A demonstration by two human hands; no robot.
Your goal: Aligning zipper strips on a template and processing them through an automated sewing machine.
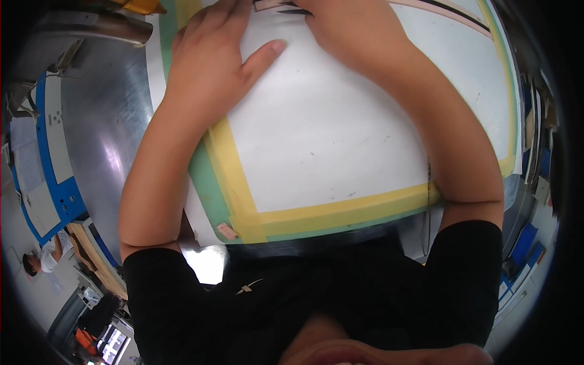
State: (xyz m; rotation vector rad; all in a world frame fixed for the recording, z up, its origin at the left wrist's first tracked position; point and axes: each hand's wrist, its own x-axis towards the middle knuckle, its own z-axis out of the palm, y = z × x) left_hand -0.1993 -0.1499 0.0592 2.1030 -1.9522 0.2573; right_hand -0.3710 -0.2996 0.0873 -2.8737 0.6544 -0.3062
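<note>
My left hand (213, 58) lies on the white sheet (316, 134), fingers stretched forward and thumb spread to the right; its fingertips are partly cut off at the upper edge. My right hand (359, 27) is closed at the top of the view, its fingers mostly out of frame. From it a dark, thin pointed tool with two tips (293, 11), like tweezers, juts left towards my left hand. Between the hands shows the end of a pinkish strip (266, 5). To the right of my right wrist, a pinkish strip with a black line (453, 11) runs on across the sheet.
Yellow tape (340, 205) borders the sheet on a green mat (210, 198). A small pink piece (227, 230) sits at the mat's near left corner. Left of it are a shiny metal surface (106, 121) and a metal cylinder (115, 31). Another person (45, 261) is far left.
</note>
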